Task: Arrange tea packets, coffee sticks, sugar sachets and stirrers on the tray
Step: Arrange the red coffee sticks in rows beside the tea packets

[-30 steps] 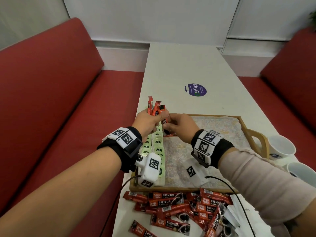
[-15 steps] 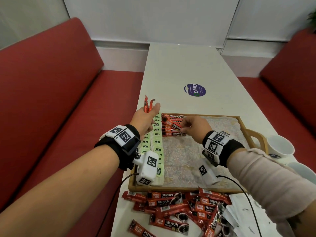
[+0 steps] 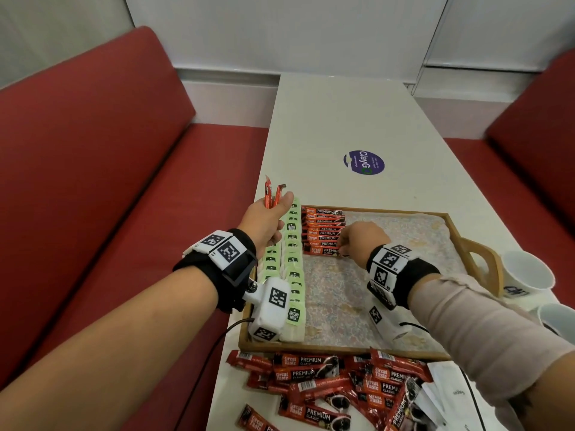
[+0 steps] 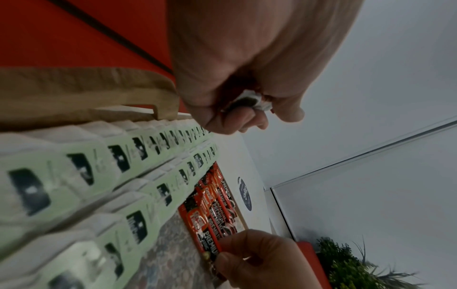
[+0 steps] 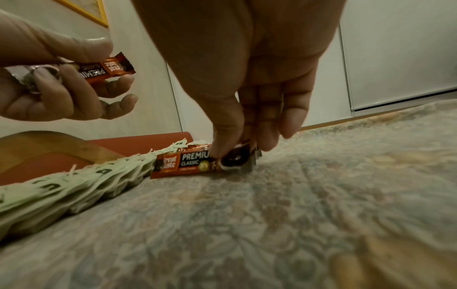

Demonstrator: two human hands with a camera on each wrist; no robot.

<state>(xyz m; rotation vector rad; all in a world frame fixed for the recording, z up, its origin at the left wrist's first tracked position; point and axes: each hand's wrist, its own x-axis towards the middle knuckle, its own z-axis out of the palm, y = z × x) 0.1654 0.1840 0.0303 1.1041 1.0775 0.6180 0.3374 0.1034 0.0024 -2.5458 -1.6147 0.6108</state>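
A wooden tray [image 3: 454,231] with a patterned liner holds two rows of green tea packets [image 3: 291,259] along its left side. Beside them, at the far left corner, lies a stack of red coffee sticks [image 3: 323,227]. My right hand [image 3: 357,241] pinches the right end of the nearest coffee stick [image 5: 197,163] and holds it down on the liner against that stack. My left hand [image 3: 267,219] hovers over the tray's left rim and grips two more coffee sticks [image 3: 272,194] that point upward.
A loose pile of coffee sticks [image 3: 326,387] lies on the white table in front of the tray, with white sachets [image 3: 448,390] to its right. Two white cups [image 3: 525,275] stand right of the tray handle. Red benches flank the table.
My right hand took a coffee stick from the left hand's bunch, carried it down and right, and set it at the near end of the stack. The left hand moved slightly left with the rest.
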